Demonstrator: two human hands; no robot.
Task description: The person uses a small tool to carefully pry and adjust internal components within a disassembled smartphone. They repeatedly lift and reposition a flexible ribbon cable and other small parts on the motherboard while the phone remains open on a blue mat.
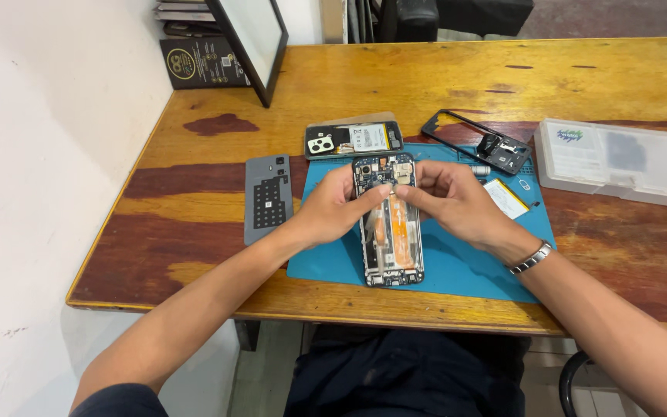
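Disassembly appears well advanced, judging by how the parts lie. Your opened phone [390, 224] lies lengthwise on the blue mat [457, 266], back cover off, board and orange flex strips exposed. A grey back cover [268, 197] lies face down on the table [194, 232], left of the mat. A black frame [479, 143] rests at the mat's far right corner. A second opened phone [353, 140], with its battery showing, lies just beyond the mat's far edge.

Your left hand [333, 207] and right hand [453, 199] meet over the upper half of the opened phone. Both sets of fingertips are drawn together at the phone's midline and seem to pinch or press a small part there; the part itself is too small to identify. The lower half of the phone still carries its components, so internal work probably remains.

Packages and labels:
- White-labelled flat battery [506, 198]: on the mat, just right of your right hand.
- Clear plastic case [615, 161]: rectangular, on the table right of the mat, with a small green-and-blue sticker on its lid.
- Black card [198, 62]: rectangular, with a gold round emblem and small print, standing against the wall at the far left corner.
- Black-framed panel [252, 38]: leaning beside the card, partly covering it.
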